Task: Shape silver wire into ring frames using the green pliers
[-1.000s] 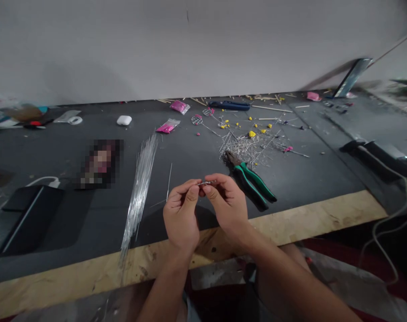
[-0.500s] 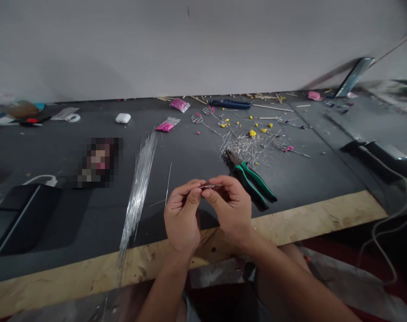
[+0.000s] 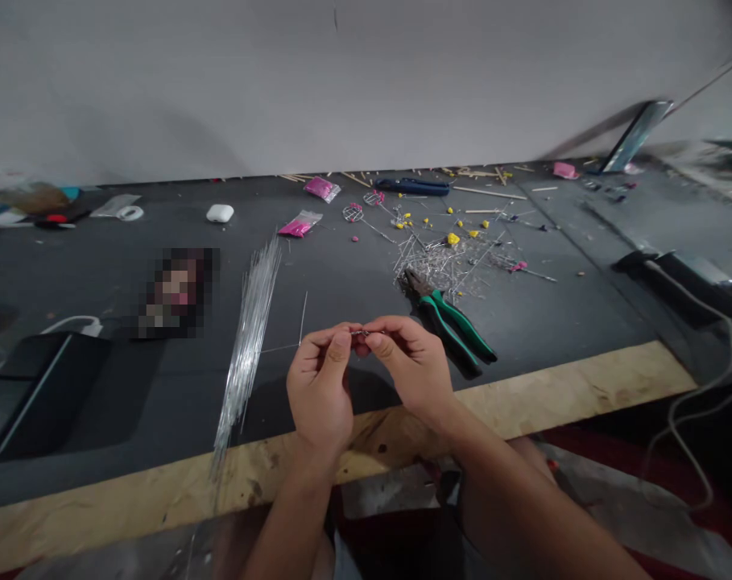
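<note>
My left hand [image 3: 319,385] and my right hand [image 3: 409,364] are held together just above the table's front edge. Both pinch a small twisted piece of silver wire [image 3: 361,332] between thumb and fingers, one hand at each end. Green-handled pliers [image 3: 452,321] lie on the dark mat just right of my right hand. A long bundle of straight silver wires [image 3: 249,334] lies to the left of my left hand, with two loose single wires [image 3: 303,319] beside it.
A heap of cut wire bits and yellow beads [image 3: 447,256] lies behind the pliers. Pink bead packets [image 3: 301,225], a white earbud case [image 3: 219,213], blue-handled pliers [image 3: 415,187] sit farther back. A black device [image 3: 43,391] with a white cable lies at left. The plywood edge [image 3: 160,491] runs along the front.
Both hands have shifted slightly left and toward me while still pinching the wire piece; less of the wire shows between the fingers. Nothing on the table has moved.
</note>
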The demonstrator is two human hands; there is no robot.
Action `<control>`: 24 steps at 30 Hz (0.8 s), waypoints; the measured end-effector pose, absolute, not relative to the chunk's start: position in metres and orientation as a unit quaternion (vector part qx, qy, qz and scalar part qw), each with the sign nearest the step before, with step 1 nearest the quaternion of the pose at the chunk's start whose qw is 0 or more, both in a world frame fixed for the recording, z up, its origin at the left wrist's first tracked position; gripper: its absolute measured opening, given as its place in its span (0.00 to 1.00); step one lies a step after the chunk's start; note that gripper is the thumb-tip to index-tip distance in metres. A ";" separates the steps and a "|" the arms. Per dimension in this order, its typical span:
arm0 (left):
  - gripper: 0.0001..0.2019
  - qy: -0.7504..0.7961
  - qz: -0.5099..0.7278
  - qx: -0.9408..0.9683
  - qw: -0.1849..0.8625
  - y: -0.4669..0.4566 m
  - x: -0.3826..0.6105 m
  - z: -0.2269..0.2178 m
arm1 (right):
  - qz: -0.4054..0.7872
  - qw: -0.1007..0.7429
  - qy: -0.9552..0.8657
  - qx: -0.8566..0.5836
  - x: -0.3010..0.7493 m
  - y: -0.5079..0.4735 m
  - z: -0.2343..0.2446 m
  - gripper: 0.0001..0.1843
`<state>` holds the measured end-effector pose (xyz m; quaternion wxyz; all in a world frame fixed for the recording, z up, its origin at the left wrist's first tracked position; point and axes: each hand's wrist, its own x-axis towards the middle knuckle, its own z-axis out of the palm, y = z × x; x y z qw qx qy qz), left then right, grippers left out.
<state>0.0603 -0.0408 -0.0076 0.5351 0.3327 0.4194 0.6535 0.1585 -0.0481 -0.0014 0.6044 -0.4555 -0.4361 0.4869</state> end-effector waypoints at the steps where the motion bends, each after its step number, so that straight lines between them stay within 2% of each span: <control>1: 0.04 0.419 0.651 0.332 0.538 -0.040 0.060 -0.007 | 0.494 0.602 -0.434 -0.454 0.159 -0.047 -0.001 0.03; 13: 0.04 0.395 0.595 0.344 0.610 -0.037 0.042 -0.003 | 0.609 0.531 -0.444 -0.387 0.174 -0.040 0.004 0.07; 22: 0.05 0.443 0.638 0.353 0.522 -0.040 0.049 -0.012 | 0.622 0.567 -0.406 -0.357 0.165 -0.041 -0.003 0.05; 24: 0.05 0.450 0.645 0.350 0.509 -0.041 0.051 -0.013 | 0.615 0.580 -0.399 -0.356 0.161 -0.041 -0.005 0.08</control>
